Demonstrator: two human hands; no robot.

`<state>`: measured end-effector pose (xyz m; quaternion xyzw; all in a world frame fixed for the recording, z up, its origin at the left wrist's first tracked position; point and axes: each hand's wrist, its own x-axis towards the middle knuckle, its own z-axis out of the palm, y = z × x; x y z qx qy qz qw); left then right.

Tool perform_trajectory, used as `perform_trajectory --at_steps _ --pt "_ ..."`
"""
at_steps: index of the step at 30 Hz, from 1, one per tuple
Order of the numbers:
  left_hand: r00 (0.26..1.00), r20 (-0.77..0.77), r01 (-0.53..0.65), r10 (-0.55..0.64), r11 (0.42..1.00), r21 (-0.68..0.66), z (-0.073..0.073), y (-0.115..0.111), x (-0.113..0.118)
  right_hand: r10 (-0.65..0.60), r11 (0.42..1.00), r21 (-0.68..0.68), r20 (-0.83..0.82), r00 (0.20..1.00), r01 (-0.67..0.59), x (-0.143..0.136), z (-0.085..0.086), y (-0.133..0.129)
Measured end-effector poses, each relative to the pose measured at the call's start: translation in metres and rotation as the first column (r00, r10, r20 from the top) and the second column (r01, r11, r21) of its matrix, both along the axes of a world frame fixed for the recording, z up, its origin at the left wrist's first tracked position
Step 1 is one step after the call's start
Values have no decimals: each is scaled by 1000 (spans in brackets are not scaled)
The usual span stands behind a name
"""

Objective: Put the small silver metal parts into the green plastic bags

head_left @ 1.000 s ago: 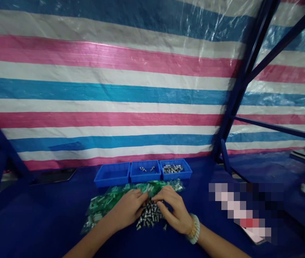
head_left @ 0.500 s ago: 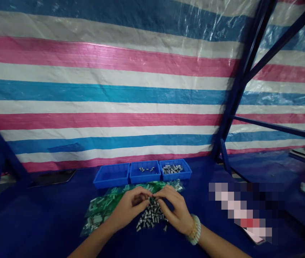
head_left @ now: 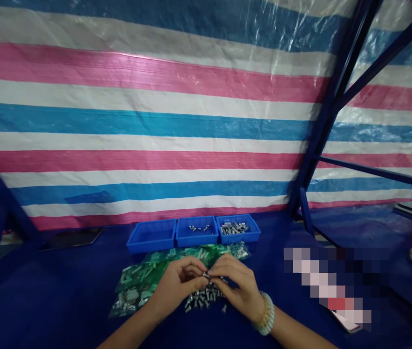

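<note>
Far left, 9 o'clock: dark flat slab (head_left: 71,237) on the blue table cloth (head_left: 64,295), too dim to identify. Green plastic bags (head_left: 138,281) lie at 7 o'clock, glossy and crinkled, contents unreadable, near end partly hidden behind the left hand (head_left: 175,287).

Left hand and right hand (head_left: 237,286) meet fingertip to fingertip above the pile of small metal parts (head_left: 204,296). Both pinch one small metal piece (head_left: 206,276) between them; its shape is too small to make out. Pile sits on the cloth directly under the hands, at 6 o'clock, partly covered by them. Parts look short, silvery, cylindrical.

Beaded bracelet (head_left: 267,315) on the right wrist, pale, rounded beads.

Past the hands, 12 o'clock: three blue plastic trays (head_left: 151,237) side by side against the striped tarp (head_left: 148,111). Middle and right ones hold a few metal bits.

Right, 4 o'clock: pixelated block (head_left: 333,286) hides whatever lies there. Blue metal frame post (head_left: 322,121) rises at 2 o'clock. Objects at the right edge are cut off.
</note>
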<state>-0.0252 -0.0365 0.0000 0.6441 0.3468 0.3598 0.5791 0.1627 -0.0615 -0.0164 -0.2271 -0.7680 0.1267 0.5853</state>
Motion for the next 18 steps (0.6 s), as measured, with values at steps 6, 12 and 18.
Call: perform_trajectory --at_steps 6,12,18 --pt "1000 6 4 -4 1000 -14 0 0 -1 -8 1000 -28 5 1000 8 1 2 -1" --pt "1000 22 -10 11 1000 -26 -2 0 -2 -1 999 -38 4 1000 2 2 4 -1" --pt "1000 25 17 -16 999 -35 3 -4 1 -5 1000 -10 19 1000 5 3 2 -1"
